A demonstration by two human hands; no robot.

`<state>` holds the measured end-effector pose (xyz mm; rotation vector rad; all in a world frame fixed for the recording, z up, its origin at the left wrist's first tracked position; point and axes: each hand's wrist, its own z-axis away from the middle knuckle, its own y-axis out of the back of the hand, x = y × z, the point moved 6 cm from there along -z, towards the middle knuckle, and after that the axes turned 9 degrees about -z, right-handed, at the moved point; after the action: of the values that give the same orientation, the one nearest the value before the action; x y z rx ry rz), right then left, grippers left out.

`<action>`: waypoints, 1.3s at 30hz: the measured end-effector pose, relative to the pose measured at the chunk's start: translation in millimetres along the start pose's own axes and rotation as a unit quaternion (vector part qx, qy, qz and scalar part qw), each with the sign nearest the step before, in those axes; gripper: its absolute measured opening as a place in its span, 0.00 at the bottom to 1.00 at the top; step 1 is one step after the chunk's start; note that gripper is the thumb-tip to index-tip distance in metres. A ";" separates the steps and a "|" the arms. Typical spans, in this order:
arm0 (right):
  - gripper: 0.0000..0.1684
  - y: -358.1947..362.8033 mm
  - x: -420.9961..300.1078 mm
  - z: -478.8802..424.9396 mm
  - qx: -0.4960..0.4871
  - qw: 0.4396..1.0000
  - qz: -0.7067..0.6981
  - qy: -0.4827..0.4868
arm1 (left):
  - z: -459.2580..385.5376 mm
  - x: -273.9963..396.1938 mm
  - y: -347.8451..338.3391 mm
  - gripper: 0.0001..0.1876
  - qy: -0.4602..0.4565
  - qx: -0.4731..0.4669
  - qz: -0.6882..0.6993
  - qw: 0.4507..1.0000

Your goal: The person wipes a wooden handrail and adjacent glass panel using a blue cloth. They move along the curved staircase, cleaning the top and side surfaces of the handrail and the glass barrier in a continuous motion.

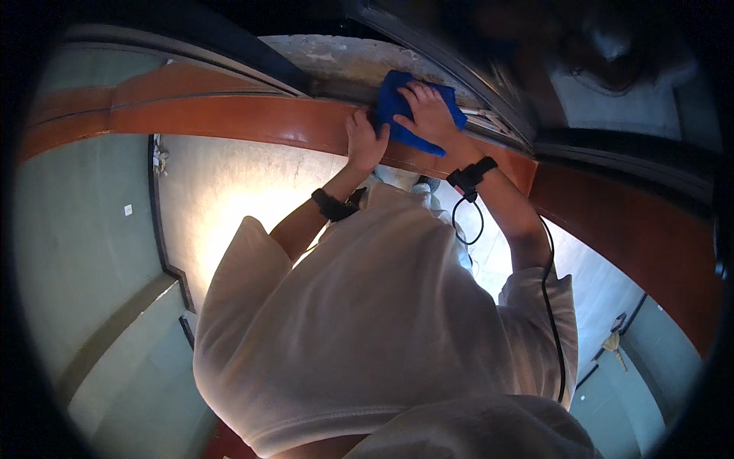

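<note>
A blue cloth (395, 106) lies bunched over a window sill and hangs a little over its front edge. My right hand (427, 112) presses on top of it, fingers spread, holding it against the window track. Left of the cloth, my left hand (366, 143) rests its fingers on the reddish-brown sill (258, 117) with nothing in its grasp; its fingertips are close to the cloth's edge. Part of the metal window track (490, 123) shows to the right of the cloth. What lies beneath the cloth is hidden.
Dark window frames (252, 60) stand on both sides of the opening, with a worn, stained ledge (338, 51) outside. A glass pane (619, 74) at right carries reflections. A black cable (550, 321) runs along my right arm. Below are a brightly lit floor (229, 189) and green walls (86, 229).
</note>
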<state>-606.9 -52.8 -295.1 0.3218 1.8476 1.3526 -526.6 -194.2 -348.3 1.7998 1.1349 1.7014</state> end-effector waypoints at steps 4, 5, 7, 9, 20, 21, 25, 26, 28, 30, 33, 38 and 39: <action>0.34 -13.5 6.9 15.5 -0.004 0.997 0.072 0.036 | 7.5 -32.0 -26.0 0.27 0.112 -0.087 0.175 0.974; 0.35 -13.1 9.0 20.2 -0.014 0.997 0.076 0.026 | 3.9 -37.8 -32.1 0.28 0.134 -0.129 0.196 0.963; 0.35 -6.5 12.4 22.1 -0.048 0.997 0.065 -0.014 | 0.9 -41.1 -38.7 0.29 0.162 -0.210 0.246 0.933; 0.37 -2.9 17.3 18.8 -0.094 0.993 0.034 -0.069 | 1.5 -44.4 -42.0 0.31 0.174 -0.281 0.298 0.895; 0.33 -28.5 44.8 -69.9 -0.109 0.973 -0.150 -0.134 | 7.5 -26.6 -1.3 0.28 0.139 -0.180 0.236 0.945; 0.31 -24.7 44.2 -69.6 -0.111 0.969 -0.171 -0.137 | 9.6 -25.2 3.7 0.27 0.143 -0.171 0.258 0.940; 0.21 17.3 8.3 -56.6 -0.066 0.980 -0.185 -0.009 | 6.0 -23.4 17.5 0.25 0.079 -0.185 0.212 0.956; 0.20 28.4 -7.5 -50.0 -0.072 0.978 -0.198 -0.001 | 3.7 -25.4 20.4 0.26 0.045 -0.167 0.223 0.959; 0.20 57.4 -40.0 -33.2 -0.101 0.988 -0.117 0.018 | -0.3 -16.7 29.6 0.25 -0.024 -0.145 0.252 0.957; 0.22 73.1 -75.0 -15.8 -0.105 0.988 -0.112 -0.031 | -4.7 -3.1 49.2 0.24 -0.081 -0.135 0.281 0.947; 0.26 73.1 -92.1 -9.2 -0.117 0.983 -0.132 -0.046 | -1.9 -3.7 40.1 0.22 -0.206 -0.142 0.257 0.933; 0.29 39.9 -37.0 -47.7 -0.051 0.986 -0.152 -0.042 | 15.7 -20.9 17.3 0.18 0.032 -0.276 0.295 0.914; 0.29 32.4 -25.4 -58.7 -0.035 0.988 -0.149 -0.035 | 18.6 -25.9 11.8 0.18 0.072 -0.271 0.320 0.905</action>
<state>-641.0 -95.6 -249.0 0.0515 1.7068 1.1805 -503.5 -216.9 -358.4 1.7804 0.0334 2.2451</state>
